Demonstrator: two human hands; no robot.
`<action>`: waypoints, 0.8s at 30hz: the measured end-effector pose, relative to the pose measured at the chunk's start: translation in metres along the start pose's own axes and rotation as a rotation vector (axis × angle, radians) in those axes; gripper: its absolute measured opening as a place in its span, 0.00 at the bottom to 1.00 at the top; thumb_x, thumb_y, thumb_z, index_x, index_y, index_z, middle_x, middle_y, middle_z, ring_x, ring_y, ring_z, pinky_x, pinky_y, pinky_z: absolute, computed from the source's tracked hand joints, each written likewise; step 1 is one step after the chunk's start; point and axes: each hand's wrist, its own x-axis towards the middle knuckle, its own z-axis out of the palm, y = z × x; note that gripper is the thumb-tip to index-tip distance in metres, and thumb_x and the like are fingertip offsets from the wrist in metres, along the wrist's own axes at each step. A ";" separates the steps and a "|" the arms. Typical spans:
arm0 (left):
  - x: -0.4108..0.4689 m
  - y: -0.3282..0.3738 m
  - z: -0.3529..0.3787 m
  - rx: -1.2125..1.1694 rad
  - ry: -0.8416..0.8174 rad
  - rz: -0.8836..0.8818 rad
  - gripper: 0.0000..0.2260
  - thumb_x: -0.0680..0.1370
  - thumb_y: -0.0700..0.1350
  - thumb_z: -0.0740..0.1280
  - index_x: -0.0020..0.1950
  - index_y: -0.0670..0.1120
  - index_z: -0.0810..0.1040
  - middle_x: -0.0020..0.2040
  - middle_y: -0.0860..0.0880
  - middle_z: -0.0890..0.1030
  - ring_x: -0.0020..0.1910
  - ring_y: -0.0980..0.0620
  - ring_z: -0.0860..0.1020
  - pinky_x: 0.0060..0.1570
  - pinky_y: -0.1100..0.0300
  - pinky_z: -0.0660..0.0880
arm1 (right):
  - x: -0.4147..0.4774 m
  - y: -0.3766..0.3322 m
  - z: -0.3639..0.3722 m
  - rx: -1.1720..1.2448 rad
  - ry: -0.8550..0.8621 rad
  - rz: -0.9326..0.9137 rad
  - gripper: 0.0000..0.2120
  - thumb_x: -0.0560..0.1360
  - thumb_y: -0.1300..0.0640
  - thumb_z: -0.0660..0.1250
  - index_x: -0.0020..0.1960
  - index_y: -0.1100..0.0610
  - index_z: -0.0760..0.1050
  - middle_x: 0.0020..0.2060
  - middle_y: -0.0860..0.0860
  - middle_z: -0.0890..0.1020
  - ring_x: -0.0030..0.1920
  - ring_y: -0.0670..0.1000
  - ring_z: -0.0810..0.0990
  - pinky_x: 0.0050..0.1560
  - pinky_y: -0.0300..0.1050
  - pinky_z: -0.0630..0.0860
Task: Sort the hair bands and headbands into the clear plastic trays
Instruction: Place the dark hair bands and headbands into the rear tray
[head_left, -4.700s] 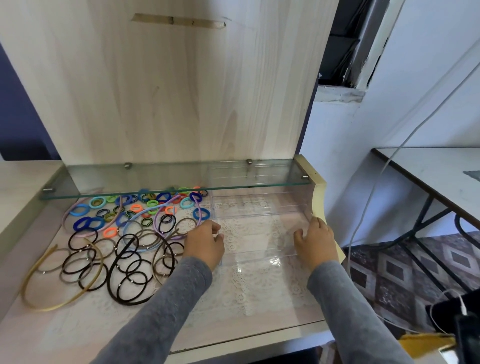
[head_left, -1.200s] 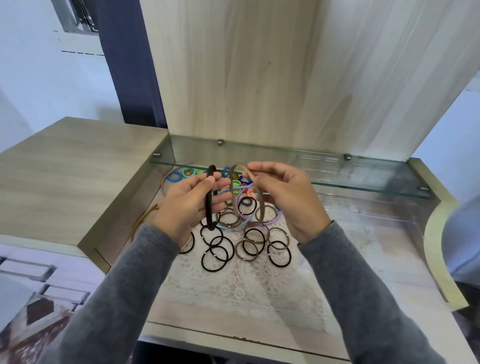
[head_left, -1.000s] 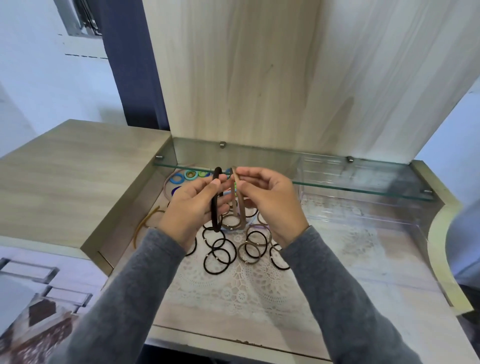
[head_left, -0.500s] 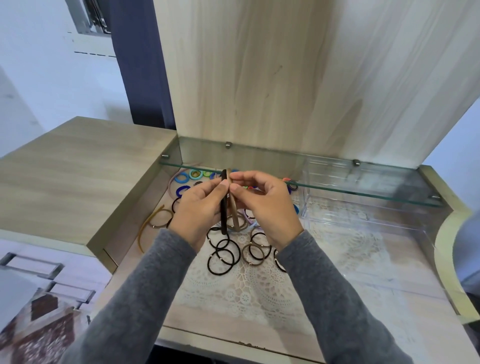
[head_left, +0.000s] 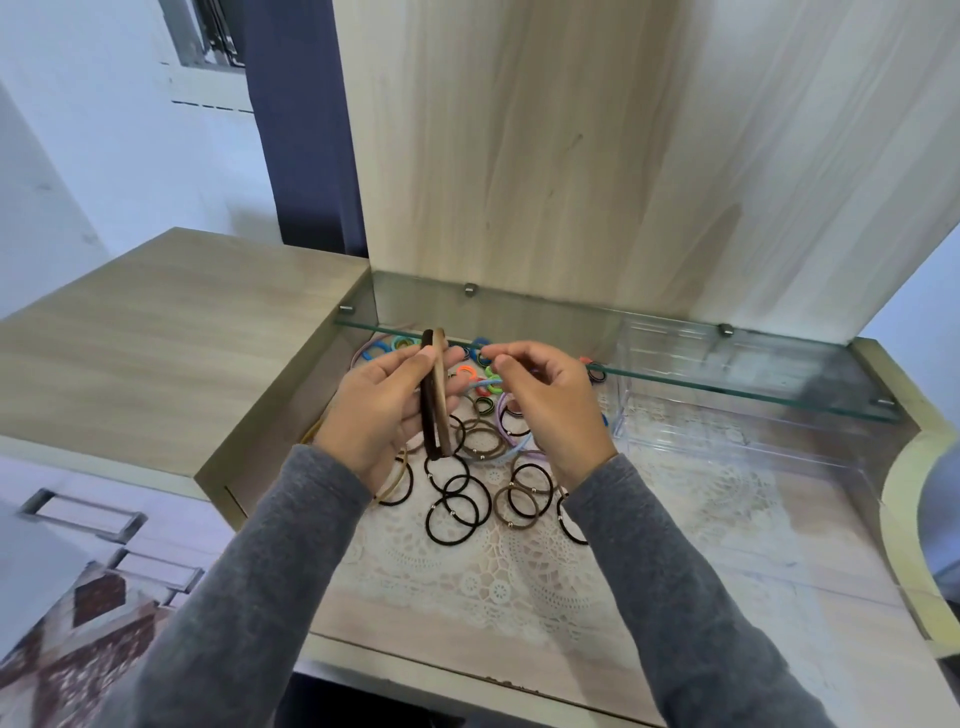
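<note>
Two slim, arched headbands, one dark brown (head_left: 427, 400) and one tan (head_left: 441, 395), stood upright and touching side by side. The left hand (head_left: 379, 410) pinched them together between thumb and curled fingers, above the pile. Half a second before, the right hand (head_left: 550, 410) had gripped the tan one too. It had since let go and sat at three o'clock of them, fingers loosely curled and holding nothing (a small gap showed). Thin black and brown elastic rings (head_left: 457, 512) lay overlapping on the white lace mat (head_left: 519, 582) at six o'clock of the hands. Thicker bright rings (head_left: 464, 372) lay at twelve o'clock, under the glass shelf (head_left: 753, 384). The clear, hard-walled tray (head_left: 675, 415) stood at three o'clock.
</note>
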 end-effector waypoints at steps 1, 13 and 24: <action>0.000 0.002 -0.003 -0.003 0.010 0.001 0.09 0.81 0.41 0.60 0.58 0.41 0.77 0.52 0.46 0.84 0.50 0.49 0.83 0.47 0.58 0.81 | 0.001 0.006 0.001 -0.028 -0.008 0.012 0.07 0.77 0.60 0.65 0.47 0.53 0.82 0.40 0.48 0.82 0.35 0.40 0.75 0.38 0.37 0.75; -0.010 0.026 -0.042 0.035 0.137 0.044 0.06 0.78 0.39 0.65 0.51 0.44 0.80 0.49 0.48 0.85 0.49 0.53 0.83 0.48 0.60 0.80 | 0.008 0.066 0.042 -0.648 -0.429 -0.275 0.08 0.74 0.59 0.67 0.53 0.54 0.81 0.52 0.50 0.78 0.54 0.49 0.75 0.57 0.47 0.73; -0.017 0.038 -0.058 -0.023 0.190 0.054 0.10 0.78 0.37 0.65 0.59 0.40 0.79 0.49 0.46 0.85 0.51 0.53 0.83 0.47 0.62 0.80 | 0.009 0.072 0.059 -0.907 -0.569 -0.515 0.09 0.74 0.62 0.66 0.49 0.50 0.81 0.50 0.49 0.75 0.51 0.53 0.72 0.49 0.50 0.72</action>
